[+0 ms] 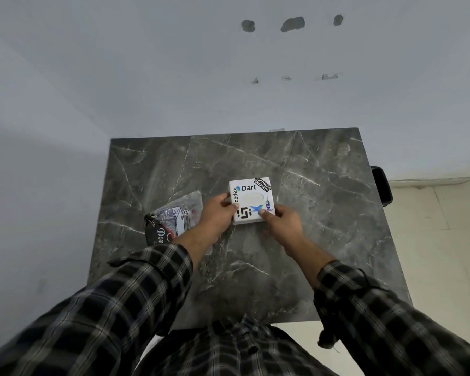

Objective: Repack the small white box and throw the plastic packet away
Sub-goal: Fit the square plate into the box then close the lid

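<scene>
The small white box [251, 198], covered in stickers, sits closed near the middle of the dark marble table [310, 199]. My left hand [219, 213] grips its left edge, thumb on the lid. My right hand [281, 219] holds the near right corner, thumb pressing on a blue sticker. A crumpled plastic packet [174, 214] with dark print lies on the table left of the box; my left wrist covers part of it.
The table stands against a pale wall [174, 77] with patched holes. A black object [381, 185] sits just past the table's right edge, over a light tiled floor [440, 240]. My checked sleeves fill the bottom of the view.
</scene>
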